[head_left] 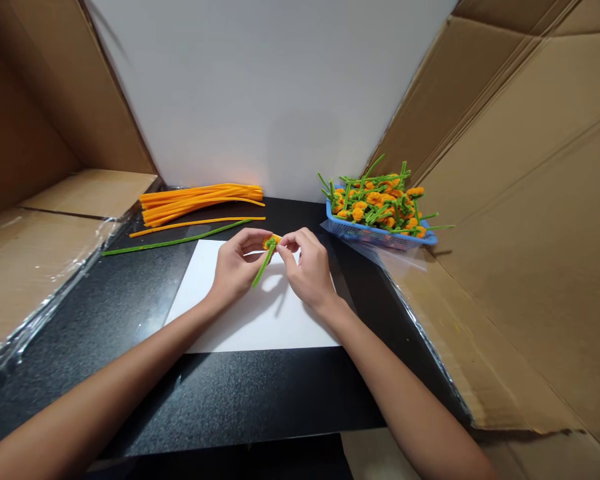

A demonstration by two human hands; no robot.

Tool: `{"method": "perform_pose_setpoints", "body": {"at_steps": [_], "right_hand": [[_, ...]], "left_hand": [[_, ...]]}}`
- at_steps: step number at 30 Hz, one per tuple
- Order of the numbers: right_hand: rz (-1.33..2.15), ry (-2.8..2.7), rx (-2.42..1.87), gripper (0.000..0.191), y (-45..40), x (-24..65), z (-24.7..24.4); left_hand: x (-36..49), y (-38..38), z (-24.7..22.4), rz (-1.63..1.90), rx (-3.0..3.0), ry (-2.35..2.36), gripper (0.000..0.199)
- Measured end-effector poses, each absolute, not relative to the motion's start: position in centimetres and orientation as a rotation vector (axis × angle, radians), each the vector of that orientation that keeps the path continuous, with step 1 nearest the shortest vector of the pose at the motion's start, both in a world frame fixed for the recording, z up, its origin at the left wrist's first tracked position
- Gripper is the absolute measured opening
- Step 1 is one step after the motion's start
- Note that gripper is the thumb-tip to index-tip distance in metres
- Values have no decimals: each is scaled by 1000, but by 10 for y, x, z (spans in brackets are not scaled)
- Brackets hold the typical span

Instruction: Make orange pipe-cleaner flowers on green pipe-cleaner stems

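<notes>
Centrally, orange flower (271, 243) between left fingers (254, 233) and right fingers (292, 237), both pinching, stem (263, 269) below

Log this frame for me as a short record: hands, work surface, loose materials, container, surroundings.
left hand: fingers at a small orange-and-green fuzzy piece, its green stem angled down
right hand: thumb and finger pinched at the same piece
work surface: white sheet on a black tabletop, below both hands
loose materials: orange stem bundle, single orange stem, long green stem, at far left
container: blue basket at far right, heaped with orange-and-green pieces
surroundings: cardboard on both sides
</notes>
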State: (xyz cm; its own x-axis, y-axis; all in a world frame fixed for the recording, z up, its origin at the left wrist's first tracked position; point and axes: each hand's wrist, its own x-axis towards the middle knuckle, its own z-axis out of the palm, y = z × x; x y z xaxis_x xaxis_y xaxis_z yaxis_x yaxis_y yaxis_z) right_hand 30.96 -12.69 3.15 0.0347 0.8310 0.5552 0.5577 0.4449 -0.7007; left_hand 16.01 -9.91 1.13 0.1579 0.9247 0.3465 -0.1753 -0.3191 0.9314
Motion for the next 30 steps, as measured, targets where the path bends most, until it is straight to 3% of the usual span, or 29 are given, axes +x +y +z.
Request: {"method": "perform_pose_setpoints", "body": {"at_steps": [3, 9, 14, 25, 30], "right_hand": [[528, -1551, -1281, 8, -124, 309, 32], [1364, -1063, -1239, 24, -123, 310, 34], [1694, -812, -1114, 29, -122, 314, 37], [740, -1357, -1268, 15, -116, 308, 19], [617, -1433, -1259, 12, -115, 308, 17]], "left_hand": [[160, -101, 11, 1396, 1494, 810, 34], [160, -105, 12, 1410, 1517, 838, 25], [160, -105, 11, 1388, 1519, 829, 24], [159, -93, 3, 1325, 1314, 771, 32], [160, -93, 3, 1319, 1263, 792, 36]]}}
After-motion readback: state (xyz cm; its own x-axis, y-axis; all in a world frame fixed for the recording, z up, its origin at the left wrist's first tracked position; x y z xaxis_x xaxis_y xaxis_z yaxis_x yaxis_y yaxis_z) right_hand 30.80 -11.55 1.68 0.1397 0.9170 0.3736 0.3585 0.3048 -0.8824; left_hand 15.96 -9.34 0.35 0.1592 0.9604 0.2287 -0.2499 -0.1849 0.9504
